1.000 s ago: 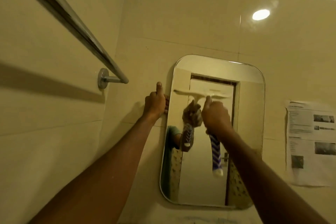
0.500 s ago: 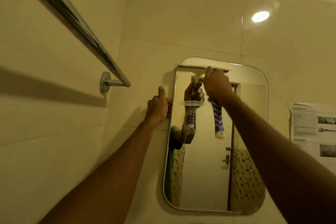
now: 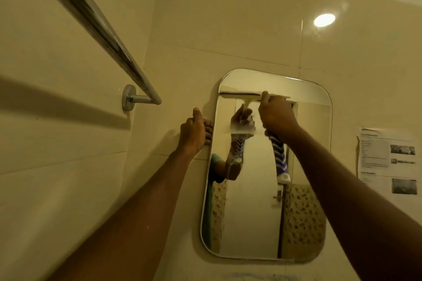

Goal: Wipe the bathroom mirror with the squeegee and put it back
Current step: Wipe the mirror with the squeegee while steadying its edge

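A rounded rectangular mirror point(image 3: 310, 143) hangs on the tiled wall. My right hand point(image 3: 277, 116) grips the squeegee point(image 3: 242, 94), whose white blade lies flat across the upper part of the glass, a little below the top edge. Its blue-and-white striped handle hangs down below my fist. My left hand point(image 3: 194, 131) holds the mirror's left edge, thumb up, fingers curled around the rim. The glass reflects my hand and the squeegee.
A chrome towel rail point(image 3: 98, 27) runs along the left wall, ending at a round bracket close to my left hand. A printed paper sheet point(image 3: 388, 162) is stuck on the wall right of the mirror. A ceiling light's reflection point(image 3: 324, 20) shines on the tiles above.
The squeegee went from mid-upper glass up to the top edge, then came slightly down. My left hand has stayed on the mirror's left edge.
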`<move>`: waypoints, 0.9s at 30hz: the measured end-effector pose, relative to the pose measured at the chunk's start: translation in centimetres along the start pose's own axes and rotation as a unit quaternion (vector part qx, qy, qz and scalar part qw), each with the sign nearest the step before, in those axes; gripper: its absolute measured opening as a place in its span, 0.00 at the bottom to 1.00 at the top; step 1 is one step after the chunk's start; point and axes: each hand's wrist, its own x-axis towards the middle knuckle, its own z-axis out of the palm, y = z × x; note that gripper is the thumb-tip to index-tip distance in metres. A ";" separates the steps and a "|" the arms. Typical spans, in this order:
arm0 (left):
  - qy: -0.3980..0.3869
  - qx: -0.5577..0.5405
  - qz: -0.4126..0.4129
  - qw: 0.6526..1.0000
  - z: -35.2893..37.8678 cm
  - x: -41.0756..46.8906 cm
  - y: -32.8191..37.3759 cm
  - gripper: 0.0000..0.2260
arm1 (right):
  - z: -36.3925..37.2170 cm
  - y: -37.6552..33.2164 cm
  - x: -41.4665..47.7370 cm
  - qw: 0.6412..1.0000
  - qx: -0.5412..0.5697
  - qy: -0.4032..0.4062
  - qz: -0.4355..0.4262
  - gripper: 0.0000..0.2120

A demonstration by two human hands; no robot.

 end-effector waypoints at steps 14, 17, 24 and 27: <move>0.021 0.030 0.013 0.999 -0.1 -0.3 -0.2 0.31 | 0.3 2.5 -4.4 1.000 -0.014 -0.024 0.003 0.21; 0.016 0.019 0.017 1.000 -0.1 -0.1 -0.3 0.30 | -1.7 -0.5 0.8 1.000 -0.007 0.019 -0.020 0.19; 0.012 0.003 0.022 1.000 0.1 -0.3 -0.5 0.30 | 1.5 4.5 -4.1 1.000 -0.012 -0.020 0.020 0.21; 0.021 0.007 0.026 0.999 0.1 -0.8 -0.1 0.30 | 3.9 7.2 -10.5 0.997 -0.029 -0.050 0.045 0.24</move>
